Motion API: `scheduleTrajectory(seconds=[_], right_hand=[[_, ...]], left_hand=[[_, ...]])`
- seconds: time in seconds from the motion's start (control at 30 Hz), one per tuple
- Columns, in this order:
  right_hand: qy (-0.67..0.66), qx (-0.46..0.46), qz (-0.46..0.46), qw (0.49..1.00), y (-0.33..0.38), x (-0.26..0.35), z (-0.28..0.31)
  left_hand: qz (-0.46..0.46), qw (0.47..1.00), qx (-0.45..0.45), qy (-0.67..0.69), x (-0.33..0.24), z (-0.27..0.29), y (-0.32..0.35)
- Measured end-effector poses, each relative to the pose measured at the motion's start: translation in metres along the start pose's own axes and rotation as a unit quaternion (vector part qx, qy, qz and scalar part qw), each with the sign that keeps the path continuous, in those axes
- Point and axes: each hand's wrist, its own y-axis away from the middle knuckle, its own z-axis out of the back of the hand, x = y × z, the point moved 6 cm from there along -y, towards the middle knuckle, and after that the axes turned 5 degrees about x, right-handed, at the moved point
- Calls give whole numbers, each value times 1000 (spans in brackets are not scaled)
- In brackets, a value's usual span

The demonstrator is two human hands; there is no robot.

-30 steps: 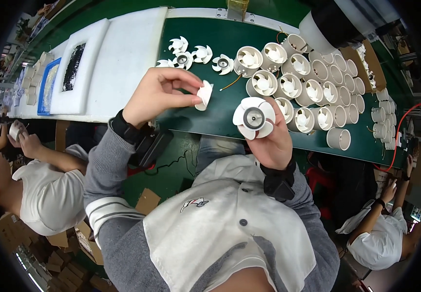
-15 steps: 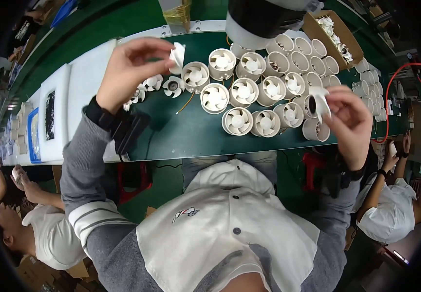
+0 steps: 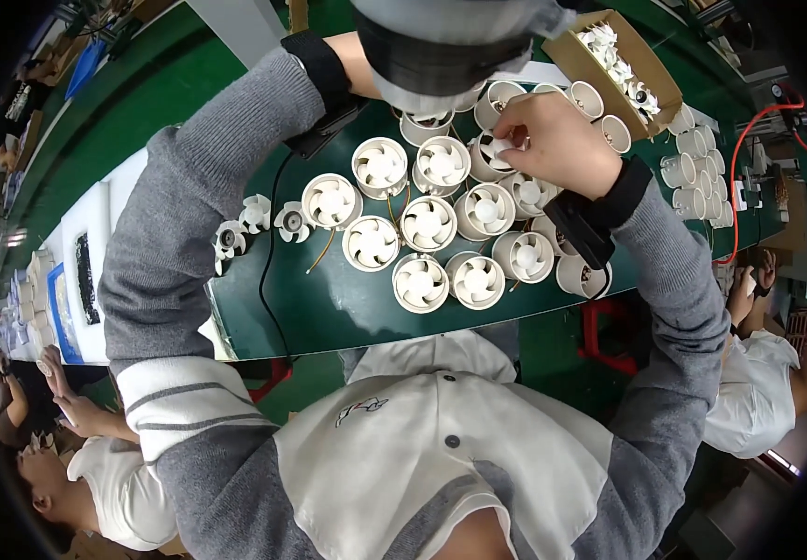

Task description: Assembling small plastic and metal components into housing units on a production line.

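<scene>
My right hand [image 3: 564,145] is at the back right of the cluster of round fan housings. Its fingers pinch a white fan impeller [image 3: 500,147] at the mouth of one housing; how deep it sits is unclear. My left arm reaches far forward. Only a strip of my left hand [image 3: 357,65] near the wrist shows, the fingers being hidden behind a large white and black round object [image 3: 441,56]. Several housings with impellers inside, such as the white fan [image 3: 428,224], stand on the green table [image 3: 329,313].
Loose impellers [image 3: 292,221] lie left of the fans, beside a black cable [image 3: 268,280]. At the back right is a cardboard box [image 3: 660,89] of impellers. More housings [image 3: 693,173] stand farther right, near a red hose [image 3: 737,205]. Other people sit on both sides.
My left hand has swung forward and right, behind the round object. My right hand has moved left and forward with its impeller to a housing. The view has shifted.
</scene>
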Motion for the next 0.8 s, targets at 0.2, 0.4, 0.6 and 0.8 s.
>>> scheduleTrajectory(seconds=[0.2,0.4,0.6,0.8], right_hand=[[79,-10,70,994,-9,10,-11],[108,55,13,993,-16,16,-13],[94,28,39,994,-14,15,-13],[77,36,8,996,-14,18,-11]], left_hand=[[70,986,135,-75,-40,-11,-12],[109,978,157,-83,-17,-24,-15],[69,986,152,0,-19,-10,-13],[32,988,132,-78,-22,-22,-17]])
